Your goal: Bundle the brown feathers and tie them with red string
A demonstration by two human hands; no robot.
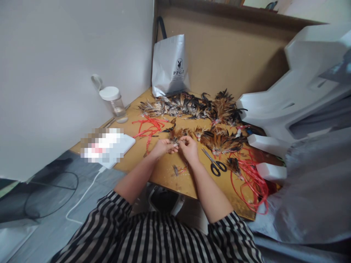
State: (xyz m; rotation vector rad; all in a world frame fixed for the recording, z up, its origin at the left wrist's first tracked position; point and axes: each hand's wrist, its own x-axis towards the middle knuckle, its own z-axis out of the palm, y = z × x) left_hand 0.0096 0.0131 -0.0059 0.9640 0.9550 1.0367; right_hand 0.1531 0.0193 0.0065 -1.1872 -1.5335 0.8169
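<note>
My left hand (164, 147) and my right hand (189, 149) meet over the middle of the wooden table, fingers closed on a small bunch of brown feathers (174, 135). The feather tips point away from me, while the fingertips cover the quill ends. Just beyond my right hand lie bundles of brown and dark feathers (219, 140). Black-handled scissors (214, 164), blades slightly apart, rest to the right of my right wrist. Red plastic strips (149, 126) are spread beyond my left hand. A few feather scraps (178, 170) lie between my forearms.
A long heap of feather bundles (189, 104) lines the back, before a silver bag (171, 67). At left stand a clear jar (116, 106) and a white device (123, 149) with a cable. More red strips (255, 182) and white foam pieces (270, 146) occupy the right.
</note>
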